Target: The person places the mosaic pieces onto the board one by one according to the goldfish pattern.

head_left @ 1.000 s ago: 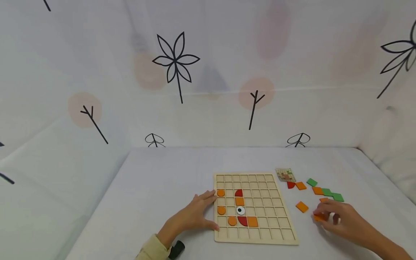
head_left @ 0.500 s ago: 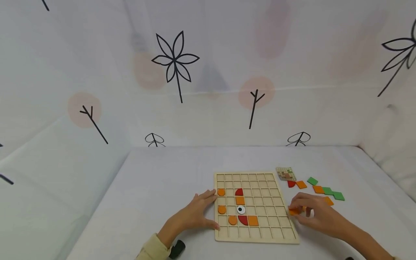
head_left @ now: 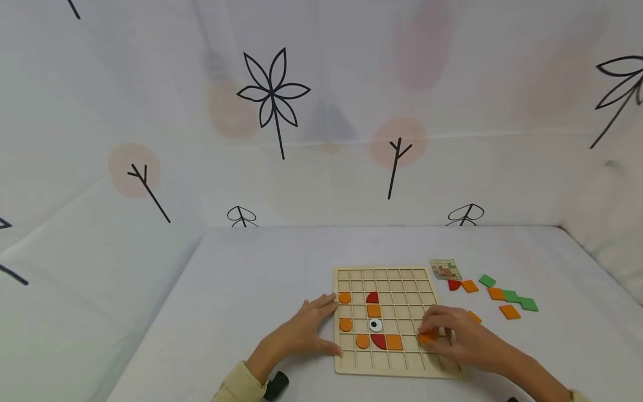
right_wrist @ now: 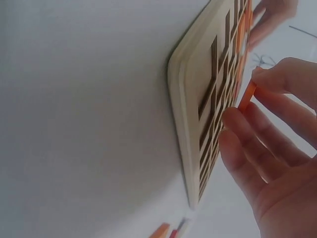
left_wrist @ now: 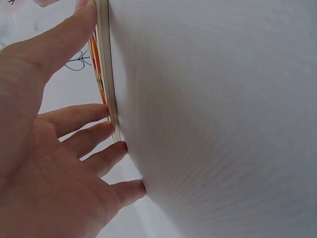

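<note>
A wooden grid board [head_left: 353,362] lies on the table, several pieces set in its cells: orange discs [head_left: 363,341], orange squares [head_left: 394,342], red quarter-circles [head_left: 379,341] and a white eye disc [head_left: 375,325]. My left hand [head_left: 306,330] rests along the board's left edge, fingers spread; the left wrist view shows thumb and fingertips at the board's side [left_wrist: 105,59]. Over the right part of the grid, my right hand [head_left: 459,339] pinches an orange square tile [right_wrist: 247,96] between thumb and fingers. That hand covers the board's lower right cells in the head view.
To the board's right lie loose orange tiles [head_left: 509,312], green tiles [head_left: 528,304] and a red quarter-circle [head_left: 454,285]. A small printed pattern card [head_left: 445,269] sits at the board's upper right corner. White patterned cloth [head_left: 321,184] hangs behind the table.
My right hand has moved left from the loose tiles to over the board, carrying the orange square tile it took hold of. The left hand stays at the board's edge.
</note>
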A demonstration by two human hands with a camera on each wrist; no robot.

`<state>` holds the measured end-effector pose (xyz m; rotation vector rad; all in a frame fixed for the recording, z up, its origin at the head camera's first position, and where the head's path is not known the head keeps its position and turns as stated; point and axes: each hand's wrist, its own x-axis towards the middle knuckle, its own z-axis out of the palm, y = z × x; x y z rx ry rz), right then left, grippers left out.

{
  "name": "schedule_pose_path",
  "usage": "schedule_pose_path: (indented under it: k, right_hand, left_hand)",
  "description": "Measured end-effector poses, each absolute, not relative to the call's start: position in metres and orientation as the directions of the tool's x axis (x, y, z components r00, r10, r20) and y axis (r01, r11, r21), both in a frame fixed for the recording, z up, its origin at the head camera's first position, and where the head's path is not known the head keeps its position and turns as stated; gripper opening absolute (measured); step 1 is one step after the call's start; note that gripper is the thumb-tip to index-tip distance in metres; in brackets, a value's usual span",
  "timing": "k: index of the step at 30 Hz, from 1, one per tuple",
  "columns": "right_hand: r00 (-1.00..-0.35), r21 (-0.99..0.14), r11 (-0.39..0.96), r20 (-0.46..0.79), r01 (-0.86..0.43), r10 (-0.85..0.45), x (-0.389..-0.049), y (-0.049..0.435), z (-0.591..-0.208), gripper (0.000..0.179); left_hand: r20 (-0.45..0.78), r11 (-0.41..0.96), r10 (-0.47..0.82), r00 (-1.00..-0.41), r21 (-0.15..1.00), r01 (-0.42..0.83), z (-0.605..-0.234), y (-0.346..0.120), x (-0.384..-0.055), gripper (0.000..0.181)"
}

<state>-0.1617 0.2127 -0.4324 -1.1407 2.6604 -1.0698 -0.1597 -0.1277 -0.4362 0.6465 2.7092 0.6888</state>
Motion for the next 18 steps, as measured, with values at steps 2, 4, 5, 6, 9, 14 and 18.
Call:
schedule_pose_path:
  k: [2,4,5,6,9,14,18]
  right_hand:
    - [-0.730,-0.629,0.495,0.178,-0.600,-0.659,-0.161,0.209,-0.432,0.010]
    - [-0.738,-0.637,0.506,0.153,-0.581,-0.657,-0.161,0.205,-0.432,0.010]
    - [-0.735,-0.639,0.503,0.149,-0.582,-0.662,-0.162,0.203,-0.432,0.010]
    - [-0.732,-0.636,0.503,0.146,-0.585,-0.666,-0.162,0.202,-0.433,0.011]
    - [-0.710,-0.617,0.493,0.157,-0.613,-0.687,-0.162,0.197,-0.434,0.013]
    - [-0.660,-0.596,0.445,0.202,-0.669,-0.723,-0.163,0.192,-0.438,0.014]
    - [-0.647,-0.574,0.442,0.214,-0.689,-0.732,-0.164,0.190,-0.440,0.011]
  left_hand:
    - [-0.149,0.788,0.482,-0.864,0.505,0.352,-0.436,-0.128,-0.160,0.095]
    - [-0.150,0.788,0.481,-0.864,0.505,0.352,-0.436,-0.128,-0.160,0.095]
    - [-0.150,0.788,0.481,-0.863,0.505,0.351,-0.436,-0.128,-0.159,0.095]
    - [-0.152,0.788,0.481,-0.863,0.505,0.351,-0.436,-0.128,-0.159,0.095]
    - [-0.154,0.790,0.479,-0.864,0.504,0.349,-0.436,-0.128,-0.160,0.095]
    - [-0.157,0.793,0.476,-0.865,0.502,0.346,-0.436,-0.128,-0.160,0.095]
    - [-0.155,0.794,0.477,-0.865,0.499,0.348,-0.436,-0.128,-0.160,0.095]
